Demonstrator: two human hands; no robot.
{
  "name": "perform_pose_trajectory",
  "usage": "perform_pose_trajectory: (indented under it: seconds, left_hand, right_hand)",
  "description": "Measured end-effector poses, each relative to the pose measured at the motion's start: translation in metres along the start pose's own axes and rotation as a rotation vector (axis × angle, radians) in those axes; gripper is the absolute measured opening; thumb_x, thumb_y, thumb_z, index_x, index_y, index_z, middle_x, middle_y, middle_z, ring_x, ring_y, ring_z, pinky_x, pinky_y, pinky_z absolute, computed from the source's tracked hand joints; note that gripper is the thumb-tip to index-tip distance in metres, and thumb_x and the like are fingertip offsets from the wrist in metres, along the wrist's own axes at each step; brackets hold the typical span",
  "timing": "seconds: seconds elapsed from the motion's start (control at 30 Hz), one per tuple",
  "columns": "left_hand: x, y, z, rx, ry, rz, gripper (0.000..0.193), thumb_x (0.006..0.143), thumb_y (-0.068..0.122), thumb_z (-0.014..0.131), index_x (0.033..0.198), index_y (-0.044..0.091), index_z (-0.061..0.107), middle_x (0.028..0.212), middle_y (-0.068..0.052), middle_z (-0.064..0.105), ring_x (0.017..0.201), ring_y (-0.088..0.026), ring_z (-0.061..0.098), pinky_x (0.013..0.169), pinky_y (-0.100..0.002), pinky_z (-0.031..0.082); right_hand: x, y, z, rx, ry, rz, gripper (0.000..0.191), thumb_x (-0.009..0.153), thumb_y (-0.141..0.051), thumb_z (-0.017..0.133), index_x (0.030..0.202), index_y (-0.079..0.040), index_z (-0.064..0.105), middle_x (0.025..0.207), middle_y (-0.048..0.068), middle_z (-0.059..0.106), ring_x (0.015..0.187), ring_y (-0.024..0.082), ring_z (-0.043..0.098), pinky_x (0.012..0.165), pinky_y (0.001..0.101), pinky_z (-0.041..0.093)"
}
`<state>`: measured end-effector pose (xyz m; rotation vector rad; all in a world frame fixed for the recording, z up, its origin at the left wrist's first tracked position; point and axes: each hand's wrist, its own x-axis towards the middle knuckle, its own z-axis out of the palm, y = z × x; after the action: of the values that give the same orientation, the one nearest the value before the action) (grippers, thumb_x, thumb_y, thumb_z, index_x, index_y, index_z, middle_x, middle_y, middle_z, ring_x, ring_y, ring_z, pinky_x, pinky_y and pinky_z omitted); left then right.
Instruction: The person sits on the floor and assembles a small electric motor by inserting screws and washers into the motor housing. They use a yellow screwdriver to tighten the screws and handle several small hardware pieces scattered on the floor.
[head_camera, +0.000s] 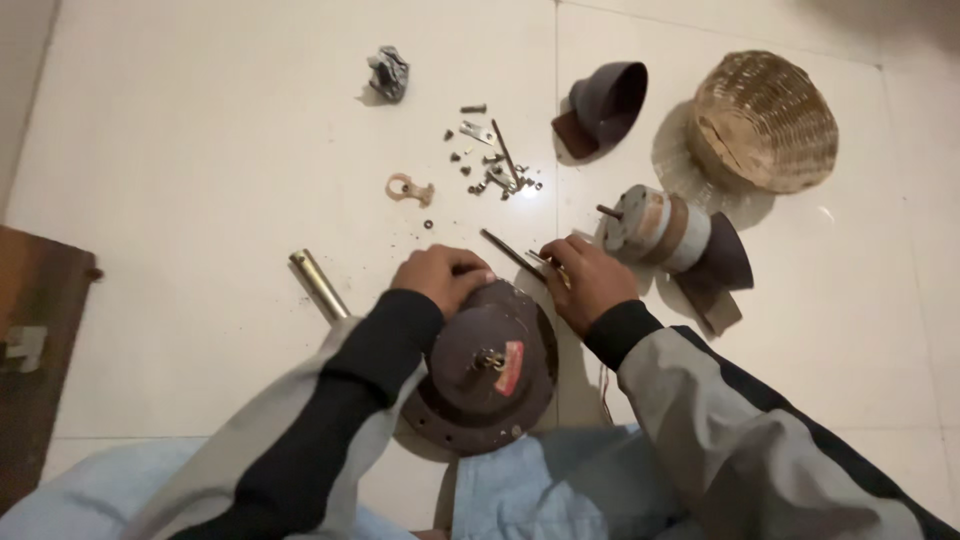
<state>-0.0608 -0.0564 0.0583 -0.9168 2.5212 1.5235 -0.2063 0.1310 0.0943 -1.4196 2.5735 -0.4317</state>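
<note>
Our left hand (440, 276) lies curled over the far rim of the dark brown motor housing (487, 368), its fingers bent down against the top edge and gripping it. Our right hand (590, 280) rests just beside that housing on the far right, fingers partly closed around some thin metal rods (540, 260); how firmly it pinches them we cannot tell. The housing sits on the white tiled floor (200, 180) between our knees, round and stepped, with a short shaft at its middle and a small red and white label (509, 367), roughly rectangular, stuck on its upper face just right of the shaft.

Left of the left hand a pale metal tube (319, 284) lies slanted on the tiles. Beyond the right hand lies a cylindrical motor core (660, 230) with pale bands, on its side, touching a dark cone-shaped cover (722, 262). Farther off we see a scatter of small screws and brackets (495, 165), a tan ring-shaped clip (408, 189), a crumpled grey piece (389, 72), another dark cup-shaped cover (606, 103) and a woven basket (765, 121) tipped on its side. A dark wooden board (35, 350) sits at the far left edge.
</note>
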Motion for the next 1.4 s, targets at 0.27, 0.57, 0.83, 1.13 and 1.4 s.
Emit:
perform_pose_trajectory:
  seconds: [0.27,0.57,0.83,1.13,1.4]
  left_hand:
    - [-0.019,0.013,0.015,0.007,0.134,0.047,0.025,0.087,0.043,0.072,0.097,0.023,0.082,0.094,-0.005,0.078,0.091,-0.028,0.074,0.082,-0.04,0.057]
    - [-0.048,0.033,0.041,0.181,0.251,0.211,0.025,0.085,0.037,0.072,0.1,0.018,0.076,0.096,-0.008,0.074,0.099,-0.032,0.065,0.087,-0.049,0.05]
    - [-0.047,0.032,0.038,0.264,0.102,0.246,0.06,0.075,0.064,0.074,0.113,0.017,0.074,0.11,-0.008,0.068,0.114,-0.03,0.057,0.096,-0.048,0.043]
    - [-0.049,0.036,0.029,0.415,-0.099,0.203,0.103,0.06,0.086,0.072,0.137,0.018,0.061,0.125,-0.011,0.059,0.12,-0.032,0.051,0.097,-0.051,0.042]
    - [-0.048,0.035,0.019,0.404,-0.018,0.21,0.101,0.056,0.086,0.074,0.127,0.014,0.066,0.119,-0.014,0.058,0.12,-0.032,0.053,0.095,-0.047,0.047]
  right_hand:
    - [0.017,0.007,0.011,0.012,0.008,-0.012,0.019,0.092,-0.024,0.069,0.106,-0.011,0.068,0.104,0.009,0.067,0.096,0.033,0.067,0.079,0.0439,0.054]
    - [0.018,0.03,0.037,0.315,0.158,0.095,0.019,0.095,-0.015,0.065,0.112,-0.007,0.07,0.106,0.014,0.072,0.092,0.033,0.07,0.08,0.042,0.056]
    - [0.033,0.041,0.044,0.408,0.112,0.162,0.023,0.096,-0.015,0.064,0.116,-0.009,0.073,0.1,0.011,0.077,0.083,0.026,0.075,0.077,0.0371,0.058]
    - [0.024,0.051,-0.048,-0.265,0.159,-0.163,0.046,0.086,-0.028,0.076,0.129,-0.014,0.065,0.128,0.01,0.064,0.113,0.03,0.063,0.096,0.045,0.054]
    - [0.047,0.075,-0.076,-0.388,-0.175,-0.101,0.098,0.06,-0.042,0.093,0.142,-0.016,0.047,0.148,0.017,0.045,0.128,0.039,0.052,0.101,0.049,0.048]
